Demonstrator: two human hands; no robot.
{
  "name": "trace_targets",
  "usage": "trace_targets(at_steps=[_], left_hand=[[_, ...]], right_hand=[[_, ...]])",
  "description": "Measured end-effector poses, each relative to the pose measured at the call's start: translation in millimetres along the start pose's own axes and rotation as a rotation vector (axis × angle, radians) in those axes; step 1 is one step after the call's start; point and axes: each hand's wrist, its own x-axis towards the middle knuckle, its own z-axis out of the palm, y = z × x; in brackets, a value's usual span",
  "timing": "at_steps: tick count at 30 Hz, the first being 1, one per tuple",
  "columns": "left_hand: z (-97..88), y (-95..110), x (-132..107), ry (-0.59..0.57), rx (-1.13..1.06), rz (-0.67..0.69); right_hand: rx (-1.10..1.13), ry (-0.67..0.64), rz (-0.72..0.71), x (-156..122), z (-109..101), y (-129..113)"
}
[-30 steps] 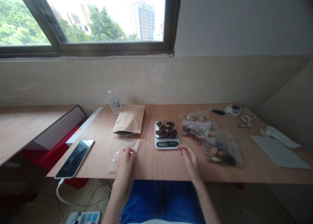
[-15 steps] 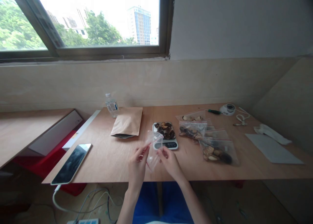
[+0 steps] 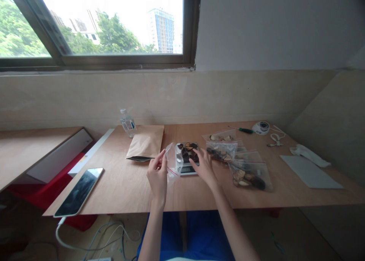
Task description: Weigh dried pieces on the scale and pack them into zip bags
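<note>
Pinches clear bag (image 3: pixel 172 164) in left hand (image 3: pixel 157 173), poises right hand (image 3: pixel 205 167) half-open, seemingly empty, beside dried pieces (image 3: pixel 186 154) likely needing gentle gathering.

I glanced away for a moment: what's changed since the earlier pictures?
The left hand lifted the clear bag off the table and moved it rightward, toward the scale. The right hand let go of the bag and now reaches to the dried pieces. The scale, filled bags and phone stayed put.

Left hand (image 3: pixel 157 170) pinches, right hand (image 3: pixel 204 165) splays fingers.
</note>
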Motion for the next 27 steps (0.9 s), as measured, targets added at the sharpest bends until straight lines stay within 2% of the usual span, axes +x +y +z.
trace_targets(at_steps=[3,6,10,14,20,24,27], left_hand=[[6.1,-3.0,1.6,0.031,-0.018,-0.032],[9.3,-8.0,0.8,0.056,-0.044,-0.056],[9.9,-12.9,-1.2,0.078,-0.024,-0.055],[9.9,-13.3,-1.6,0.131,0.094,-0.055],[13.4,-11.9,-0.1,0.165,0.264,0.05],[17.3,-12.4,-1.0,0.104,0.306,0.049],[21.0,-11.9,-2.7,0.066,0.295,0.042]], right_hand=[[-0.083,-0.021,-0.001,4.4,14.3,4.8],[-0.102,-0.026,0.007,7.3,19.0,9.5],[-0.059,-0.009,0.0,11.2,15.9,16.6],[0.06,0.023,0.044,13.9,9.7,20.3],[0.167,0.066,0.112,16.2,2.0,22.7],[0.304,0.095,0.177,21.0,-12.1,0.4],[0.627,-0.034,0.289,23.4,-25.7,-37.8]])
